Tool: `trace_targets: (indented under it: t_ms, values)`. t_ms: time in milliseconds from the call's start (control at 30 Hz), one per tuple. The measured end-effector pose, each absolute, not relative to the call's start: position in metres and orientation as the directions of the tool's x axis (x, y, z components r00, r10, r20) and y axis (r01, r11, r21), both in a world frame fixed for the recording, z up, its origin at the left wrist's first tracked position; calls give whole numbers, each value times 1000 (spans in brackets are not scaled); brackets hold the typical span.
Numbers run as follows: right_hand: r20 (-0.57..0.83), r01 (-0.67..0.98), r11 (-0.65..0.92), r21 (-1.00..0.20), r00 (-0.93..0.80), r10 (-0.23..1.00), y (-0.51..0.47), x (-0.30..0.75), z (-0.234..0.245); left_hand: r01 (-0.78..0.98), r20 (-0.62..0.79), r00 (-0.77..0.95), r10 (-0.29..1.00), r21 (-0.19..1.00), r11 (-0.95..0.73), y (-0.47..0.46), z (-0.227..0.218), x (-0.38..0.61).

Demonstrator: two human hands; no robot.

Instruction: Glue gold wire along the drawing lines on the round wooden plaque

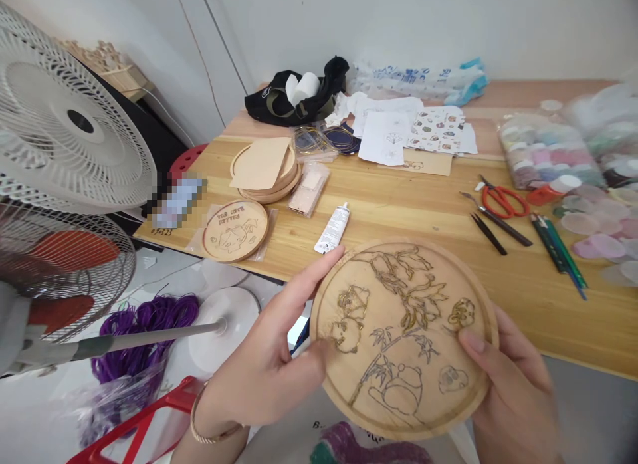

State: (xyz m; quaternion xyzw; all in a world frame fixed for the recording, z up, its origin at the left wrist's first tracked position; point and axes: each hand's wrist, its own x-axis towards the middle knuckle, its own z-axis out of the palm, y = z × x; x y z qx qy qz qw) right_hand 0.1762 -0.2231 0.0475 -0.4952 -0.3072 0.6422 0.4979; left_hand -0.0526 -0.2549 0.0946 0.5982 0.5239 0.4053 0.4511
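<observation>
I hold a round wooden plaque [403,334] with an engraved design of pandas, bamboo and flowers, gold wire laid along some of its lines. My left hand [272,361] grips its left edge, thumb on the face and index finger stretched along the upper rim. My right hand [513,384] grips the right edge, thumb pressed on the face. The plaque hovers at the near edge of the wooden table [399,198]. A white glue tube [333,229] lies just beyond it.
On the table: a second engraved plaque [235,230], a stack of wooden rounds [264,171], red scissors [504,201], tweezers and pens [553,248], bagged coloured thread [548,150], papers [399,133], a black bag [299,92]. A white fan [64,118] and purple cord [144,331] at left.
</observation>
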Motion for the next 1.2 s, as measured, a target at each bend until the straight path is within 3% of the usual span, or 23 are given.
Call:
trace_targets:
  t_ms: [133, 367, 533, 667, 900, 1200]
  values:
    - [-363, -387, -331, -860, 8, 932, -224, 173, 52, 202, -11, 147, 989, 979, -19, -255, 95, -55]
    - [-325, -334, -298, -894, 25, 945, -221, 172, 56, -38, -41, 199, 979, 998, 50, -249, 88, -55]
    - [-315, -257, -311, -915, -26, 949, -217, 170, 65, -114, -68, 122, 990, 990, 82, -243, 75, -47]
    - [-341, -287, -323, -902, 13, 940, -216, 165, 70, -183, -62, 38, 997, 981, 68, -240, 70, -39]
    - [-360, -260, -347, -901, 3, 933, -215, 164, 68, -113, -58, -89, 994, 992, 48, -238, 70, -32]
    - [-344, -261, -345, -902, -52, 938, -213, 167, 67, -160, -98, -84, 992, 984, 83, -237, 72, -29]
